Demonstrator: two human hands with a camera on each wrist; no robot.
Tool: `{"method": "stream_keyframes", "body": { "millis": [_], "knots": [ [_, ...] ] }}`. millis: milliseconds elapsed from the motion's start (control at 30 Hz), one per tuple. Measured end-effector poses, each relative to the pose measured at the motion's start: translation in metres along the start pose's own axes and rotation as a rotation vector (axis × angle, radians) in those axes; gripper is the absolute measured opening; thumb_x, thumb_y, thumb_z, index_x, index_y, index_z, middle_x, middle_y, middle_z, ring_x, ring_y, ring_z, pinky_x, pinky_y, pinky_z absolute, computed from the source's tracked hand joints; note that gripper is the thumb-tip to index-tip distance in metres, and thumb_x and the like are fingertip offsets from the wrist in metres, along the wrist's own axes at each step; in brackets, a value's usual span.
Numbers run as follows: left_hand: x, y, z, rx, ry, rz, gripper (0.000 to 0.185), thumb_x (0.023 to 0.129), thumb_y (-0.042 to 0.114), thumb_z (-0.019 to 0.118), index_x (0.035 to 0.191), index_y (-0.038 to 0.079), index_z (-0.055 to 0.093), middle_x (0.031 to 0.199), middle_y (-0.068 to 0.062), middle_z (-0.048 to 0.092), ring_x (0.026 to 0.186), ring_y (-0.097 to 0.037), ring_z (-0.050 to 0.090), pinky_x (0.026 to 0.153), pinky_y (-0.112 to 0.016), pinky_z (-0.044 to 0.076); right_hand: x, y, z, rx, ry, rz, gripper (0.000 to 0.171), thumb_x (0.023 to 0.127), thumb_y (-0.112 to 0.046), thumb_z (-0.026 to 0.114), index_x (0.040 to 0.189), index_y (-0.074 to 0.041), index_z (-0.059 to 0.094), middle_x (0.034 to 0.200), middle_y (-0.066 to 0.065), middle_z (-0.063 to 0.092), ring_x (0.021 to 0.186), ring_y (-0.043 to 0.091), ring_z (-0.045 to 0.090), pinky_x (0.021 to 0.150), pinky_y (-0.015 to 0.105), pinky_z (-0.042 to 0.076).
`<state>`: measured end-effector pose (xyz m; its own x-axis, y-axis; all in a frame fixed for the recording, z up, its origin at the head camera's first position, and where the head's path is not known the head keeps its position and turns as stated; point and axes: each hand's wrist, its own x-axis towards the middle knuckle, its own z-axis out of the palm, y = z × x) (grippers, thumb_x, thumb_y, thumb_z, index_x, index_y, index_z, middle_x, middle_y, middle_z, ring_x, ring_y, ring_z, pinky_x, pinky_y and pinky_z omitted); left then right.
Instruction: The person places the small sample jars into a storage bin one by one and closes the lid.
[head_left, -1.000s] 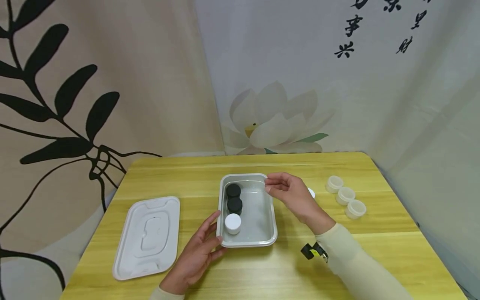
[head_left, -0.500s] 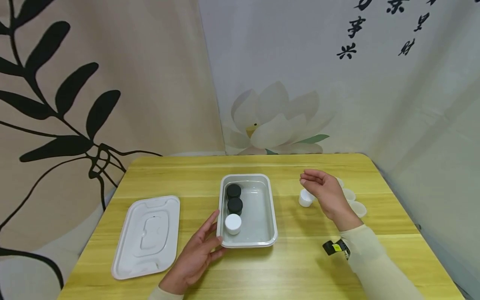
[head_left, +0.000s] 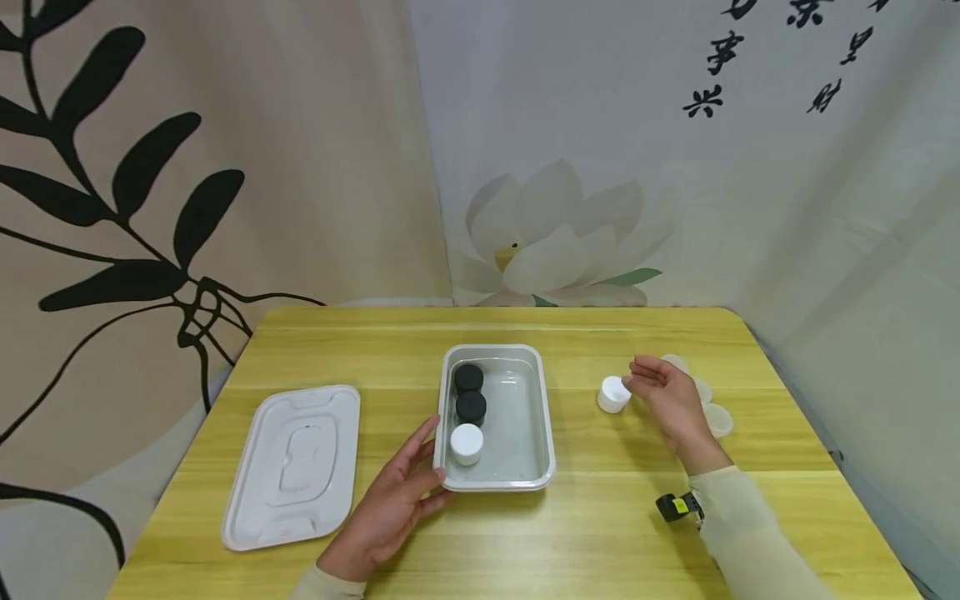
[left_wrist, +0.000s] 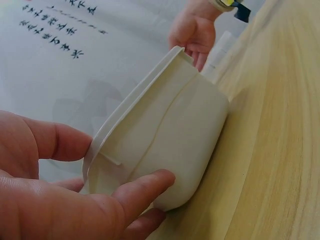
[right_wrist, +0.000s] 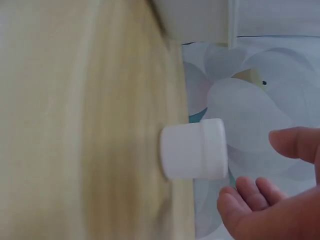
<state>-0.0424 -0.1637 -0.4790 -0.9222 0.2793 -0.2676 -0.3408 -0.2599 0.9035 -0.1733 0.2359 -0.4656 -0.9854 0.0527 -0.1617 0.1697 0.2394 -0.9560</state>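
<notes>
Head view, lower centre of the frame: one rectangular white plastic tray (head_left: pixel 543 433) is sitting on the yellow wooden table (head_left: pixel 525 533). Three small round jars are standing in a column along the tray's left side: two black-lidded jars (head_left: pixel 469 377) toward the top and one white-lidded jar (head_left: pixel 467 443) below them. The left hand (head_left: pixel 390 508), fingers straight and relaxed, is pressing against the tray's lower left corner; in the left wrist view the thumb and fingers are resting on the tray's outer wall (left_wrist: pixel 175 145).

Right of centre: one small white capped jar (head_left: pixel 613 393) is standing on the table, well apart from the tray. The right hand (head_left: pixel 670 400), fingers loosely spread and holding nothing, is hovering just beside this jar on its right; the right wrist view is showing a gap between the fingertips (right_wrist: pixel 295 142) and the jar (right_wrist: pixel 195 149).

Further right: three translucent open cups (head_left: pixel 718 419) are lying in a row, partly hidden behind the right hand.

Lower left of the frame: one flat white rectangular lid (head_left: pixel 292 467) is lying on the table, apart from the tray.
</notes>
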Motion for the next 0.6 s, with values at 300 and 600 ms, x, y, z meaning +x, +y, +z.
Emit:
{"method": "stream_keyframes", "body": {
  "millis": [300, 600],
  "knots": [
    [0.000, 0.000, 0.001, 0.006, 0.005, -0.004, 0.080, 0.104, 0.002, 0.055, 0.170, 0.027, 0.019, 0.172, -0.021, 0.019, 0.139, -0.036, 0.053, 0.109, -0.047, 0.052, 0.004, 0.029, 0.008, 0.013, -0.037, 0.049, 0.063, 0.102, -0.014, 0.071, 0.155, 0.004, 0.043, 0.156, 0.023, 0.048, 0.131, 0.019, 0.053, 0.091, 0.008, 0.050],
    [0.000, 0.000, -0.001, 0.002, -0.007, -0.005, 0.080, 0.105, 0.002, 0.055, 0.171, 0.028, 0.018, 0.172, -0.021, 0.018, 0.140, -0.037, 0.052, 0.109, -0.047, 0.052, 0.001, 0.038, 0.015, 0.031, -0.057, 0.034, 0.061, 0.100, -0.005, 0.070, 0.154, 0.006, 0.042, 0.150, 0.024, 0.049, 0.115, 0.007, 0.054, 0.089, 0.011, 0.052]
  ]
}}
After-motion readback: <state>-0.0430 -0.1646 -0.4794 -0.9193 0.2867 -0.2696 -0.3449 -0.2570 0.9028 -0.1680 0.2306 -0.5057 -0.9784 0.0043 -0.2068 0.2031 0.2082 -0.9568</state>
